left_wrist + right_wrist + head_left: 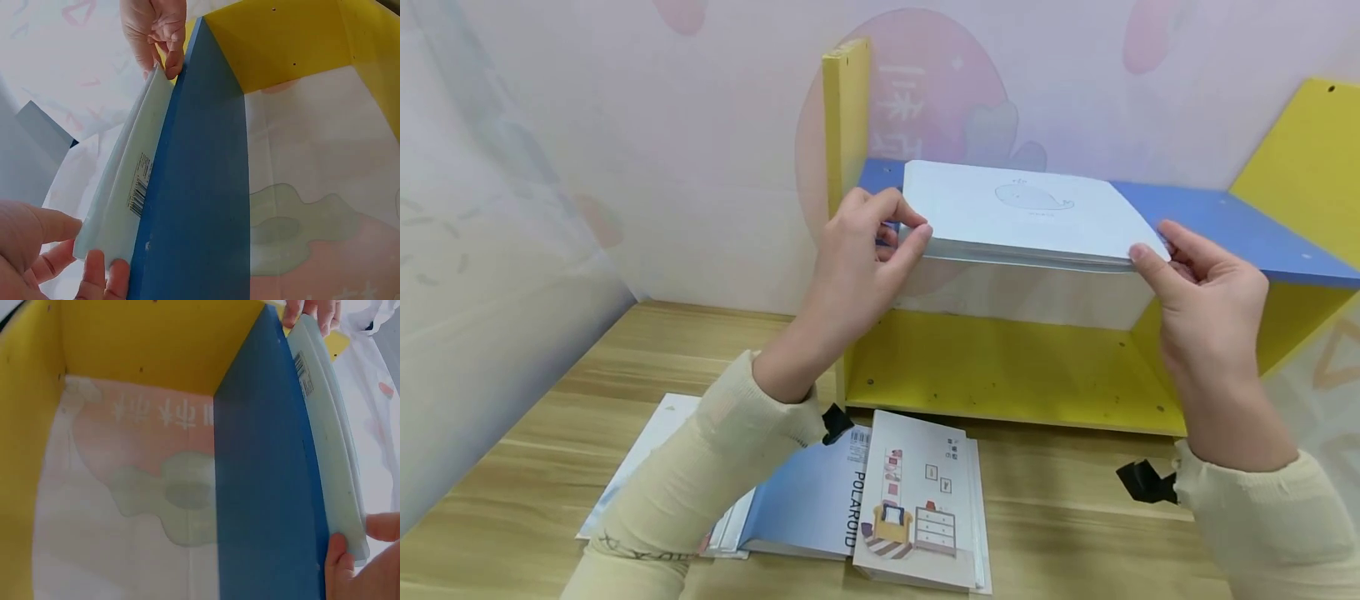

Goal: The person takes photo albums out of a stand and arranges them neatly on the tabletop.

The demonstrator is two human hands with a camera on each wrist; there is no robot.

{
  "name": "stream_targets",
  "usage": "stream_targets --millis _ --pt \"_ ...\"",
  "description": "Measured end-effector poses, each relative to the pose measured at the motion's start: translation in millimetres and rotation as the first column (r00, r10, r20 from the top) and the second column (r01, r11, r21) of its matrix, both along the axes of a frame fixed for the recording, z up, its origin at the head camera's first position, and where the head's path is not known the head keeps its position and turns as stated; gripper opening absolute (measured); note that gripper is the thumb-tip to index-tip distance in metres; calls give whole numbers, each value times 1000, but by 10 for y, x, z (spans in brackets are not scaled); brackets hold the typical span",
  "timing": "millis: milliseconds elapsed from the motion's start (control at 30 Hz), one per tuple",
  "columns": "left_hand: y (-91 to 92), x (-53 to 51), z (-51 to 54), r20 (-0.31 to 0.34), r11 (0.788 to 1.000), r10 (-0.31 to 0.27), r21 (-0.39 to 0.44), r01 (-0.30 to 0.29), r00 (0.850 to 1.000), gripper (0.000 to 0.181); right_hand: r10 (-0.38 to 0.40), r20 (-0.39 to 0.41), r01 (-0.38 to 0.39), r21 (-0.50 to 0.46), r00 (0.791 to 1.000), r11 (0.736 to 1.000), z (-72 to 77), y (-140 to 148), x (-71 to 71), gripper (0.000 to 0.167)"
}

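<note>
A white book (1030, 212) with a small whale drawing on its cover lies level over the blue shelf board (1232, 229), its near edge jutting past the board's front. My left hand (868, 250) pinches its near left corner between thumb and fingers. At the near right corner, my right hand (1213, 304) grips it, thumb on top and fingers beneath. Both wrist views show a barcode on the pale underside (128, 194) of the book. Whether its far part rests on the board, I cannot tell.
Yellow panels (847, 117) and a yellow bottom board (1000, 367) frame the shelf unit. On the wooden table (722, 342) lie a blue POLAROID book (808, 496), a book with a furniture drawing (917, 500), and a pale one (625, 467) partly behind my left sleeve.
</note>
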State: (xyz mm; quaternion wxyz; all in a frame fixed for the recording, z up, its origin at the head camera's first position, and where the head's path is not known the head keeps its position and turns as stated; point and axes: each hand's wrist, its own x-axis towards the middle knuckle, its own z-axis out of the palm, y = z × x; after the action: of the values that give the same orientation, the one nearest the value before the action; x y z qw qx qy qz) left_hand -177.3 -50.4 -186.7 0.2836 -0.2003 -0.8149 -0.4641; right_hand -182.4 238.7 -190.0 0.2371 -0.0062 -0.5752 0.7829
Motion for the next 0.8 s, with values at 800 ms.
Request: stream_targets --millis 800 --pt "22 -36 -131 140 985 -27 171 3 990 32 272 79 -249 -216 959 944 -138 88 -3 57"
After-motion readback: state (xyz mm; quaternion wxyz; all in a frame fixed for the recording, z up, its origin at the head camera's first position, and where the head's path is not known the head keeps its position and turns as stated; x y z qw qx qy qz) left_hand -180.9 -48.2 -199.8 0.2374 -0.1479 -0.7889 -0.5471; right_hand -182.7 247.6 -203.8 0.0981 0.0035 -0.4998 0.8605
